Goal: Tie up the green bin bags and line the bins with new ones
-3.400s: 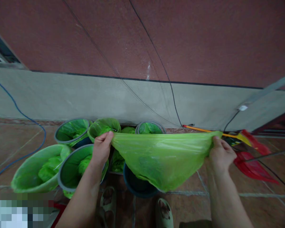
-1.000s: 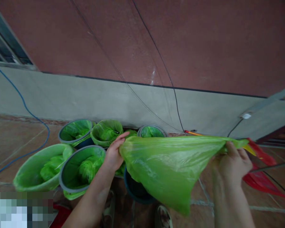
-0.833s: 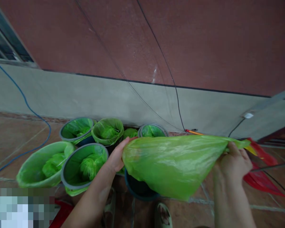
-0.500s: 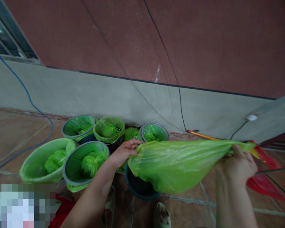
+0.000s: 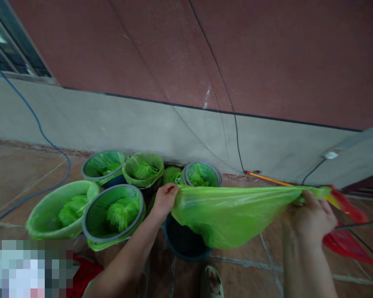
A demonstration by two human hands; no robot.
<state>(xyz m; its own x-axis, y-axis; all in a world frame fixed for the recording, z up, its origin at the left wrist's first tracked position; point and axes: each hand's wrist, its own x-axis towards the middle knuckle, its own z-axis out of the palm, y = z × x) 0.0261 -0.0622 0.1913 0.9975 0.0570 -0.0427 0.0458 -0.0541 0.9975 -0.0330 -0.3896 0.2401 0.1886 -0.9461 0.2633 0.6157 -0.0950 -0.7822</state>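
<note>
A green plastic bag (image 5: 236, 213) is stretched sideways between my two hands, its top edge taut and its lower part hanging loose. My left hand (image 5: 165, 201) pinches the bag's left corner. At the other end, the fingers of my right hand (image 5: 313, 213) are closed around the gathered plastic, with a short tail poking out to the right. Below the bag stands a dark bucket (image 5: 186, 244) with a blue rim, partly covered by the plastic. The fingertips of my right hand are partly hidden.
Green-lined bins, among them a grey-rimmed bin (image 5: 90, 223) and a pale green bin (image 5: 37, 217), stand left along the wall. A blue cable (image 5: 39, 124) crosses the floor. An orange stick (image 5: 267, 179) and red plastic (image 5: 345, 244) lie right. My sandal (image 5: 213, 281) shows below.
My left hand has shifted slightly left and closed more tightly on the bag's corner. The bag's top edge is straighter and tauter. My right hand has hardly moved.
</note>
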